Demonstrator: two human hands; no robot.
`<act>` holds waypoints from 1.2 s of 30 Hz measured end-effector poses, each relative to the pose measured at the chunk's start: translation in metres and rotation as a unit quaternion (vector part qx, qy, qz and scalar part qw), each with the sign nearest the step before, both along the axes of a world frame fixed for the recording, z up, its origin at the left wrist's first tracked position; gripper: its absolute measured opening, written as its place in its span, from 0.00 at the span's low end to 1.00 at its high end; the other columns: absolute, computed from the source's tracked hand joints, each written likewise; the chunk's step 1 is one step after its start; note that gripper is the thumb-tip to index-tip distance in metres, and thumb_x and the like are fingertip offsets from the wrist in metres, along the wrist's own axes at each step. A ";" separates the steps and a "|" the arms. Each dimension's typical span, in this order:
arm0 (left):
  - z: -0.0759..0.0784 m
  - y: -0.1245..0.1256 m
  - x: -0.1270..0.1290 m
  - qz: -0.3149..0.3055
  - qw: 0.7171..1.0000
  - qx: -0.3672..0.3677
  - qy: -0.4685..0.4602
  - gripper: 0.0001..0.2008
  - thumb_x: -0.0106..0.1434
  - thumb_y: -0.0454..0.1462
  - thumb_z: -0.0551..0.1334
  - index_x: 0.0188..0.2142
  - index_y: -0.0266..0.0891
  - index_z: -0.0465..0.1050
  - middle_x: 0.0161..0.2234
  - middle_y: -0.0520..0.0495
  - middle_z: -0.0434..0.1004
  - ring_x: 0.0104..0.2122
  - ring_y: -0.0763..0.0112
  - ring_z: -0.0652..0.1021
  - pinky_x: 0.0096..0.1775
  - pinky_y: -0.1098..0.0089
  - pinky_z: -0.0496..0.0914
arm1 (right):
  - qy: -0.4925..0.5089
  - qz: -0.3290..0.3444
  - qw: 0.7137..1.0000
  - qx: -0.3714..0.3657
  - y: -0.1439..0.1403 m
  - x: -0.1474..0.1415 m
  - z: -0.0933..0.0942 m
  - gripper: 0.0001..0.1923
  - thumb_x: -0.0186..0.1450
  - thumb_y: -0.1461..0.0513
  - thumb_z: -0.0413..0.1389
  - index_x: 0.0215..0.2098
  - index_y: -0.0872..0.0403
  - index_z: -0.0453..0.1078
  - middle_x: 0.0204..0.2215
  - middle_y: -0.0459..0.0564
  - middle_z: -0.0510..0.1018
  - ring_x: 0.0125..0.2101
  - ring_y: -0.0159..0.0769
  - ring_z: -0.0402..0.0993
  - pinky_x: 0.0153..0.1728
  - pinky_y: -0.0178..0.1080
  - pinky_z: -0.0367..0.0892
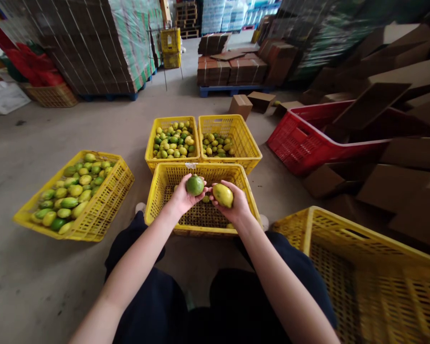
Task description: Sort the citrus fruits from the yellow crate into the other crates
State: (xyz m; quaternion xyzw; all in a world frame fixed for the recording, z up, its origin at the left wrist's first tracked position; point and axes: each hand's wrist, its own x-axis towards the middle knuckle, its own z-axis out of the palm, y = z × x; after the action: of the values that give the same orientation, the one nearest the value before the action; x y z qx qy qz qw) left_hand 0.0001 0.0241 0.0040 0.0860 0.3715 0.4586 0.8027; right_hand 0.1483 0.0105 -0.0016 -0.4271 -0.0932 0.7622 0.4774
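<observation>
Sorting step, mid-inspection by the look of it. Left hand (pixel 181 198) has its fingers wrapped around a green fruit (pixel 195 185); right hand (pixel 236 203) has its fingers curled around a yellow fruit (pixel 222 195). Both fruits are held up side by side, just apart, over the near yellow crate (pixel 157 191), which sits on the floor between the knees and looks almost empty, a few fruits at the bottom.

Beyond it, touching its far rim: far-left crate (pixel 152 143) fairly full of mixed green/yellow fruit, far-right crate (pixel 249 143) with only a low layer. A tilted side crate (pixel 118 184) well off to the left is heaped. An empty-looking yellow crate (pixel 344 234) sits at right, a red crate (pixel 301 143) behind it.

Judgement: each fruit is being graded by colour. Next move calls for a reach forward or sideways and a release over the matching crate. Can't tell which crate takes which grade.
</observation>
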 end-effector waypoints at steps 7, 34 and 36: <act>0.001 -0.003 0.002 0.024 0.999 -0.006 -0.049 0.19 0.69 0.46 0.52 0.36 0.32 0.73 0.26 0.44 0.75 0.25 0.71 0.77 0.24 0.75 0.73 | -0.023 -0.021 0.999 -0.008 0.001 -0.003 -0.002 0.08 0.64 0.62 0.54 0.29 0.56 0.71 0.20 0.49 0.77 0.19 0.32 0.73 0.17 0.31 0.70; -0.004 0.002 0.004 0.000 0.999 -0.045 -0.022 0.23 0.71 0.44 0.46 0.40 0.27 0.72 0.25 0.40 0.75 0.19 0.74 0.72 0.21 0.77 0.70 | 0.057 -0.066 0.995 -0.044 0.004 -0.003 -0.007 0.07 0.66 0.63 0.48 0.35 0.55 0.67 0.22 0.51 0.76 0.25 0.36 0.75 0.28 0.36 0.77; -0.004 0.002 0.005 0.008 0.999 -0.039 0.009 0.23 0.71 0.45 0.48 0.39 0.28 0.72 0.26 0.40 0.75 0.20 0.75 0.72 0.22 0.77 0.70 | 0.027 -0.044 0.998 -0.028 0.004 -0.002 -0.010 0.05 0.65 0.62 0.52 0.33 0.55 0.67 0.22 0.50 0.76 0.22 0.34 0.74 0.26 0.35 0.76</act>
State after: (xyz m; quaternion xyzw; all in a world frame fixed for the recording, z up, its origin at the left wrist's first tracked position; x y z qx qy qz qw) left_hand 0.0052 0.0257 -0.0001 0.0555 0.3973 0.4493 0.7983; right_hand 0.1463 0.0148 -0.0111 -0.4232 -0.0401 0.7540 0.5008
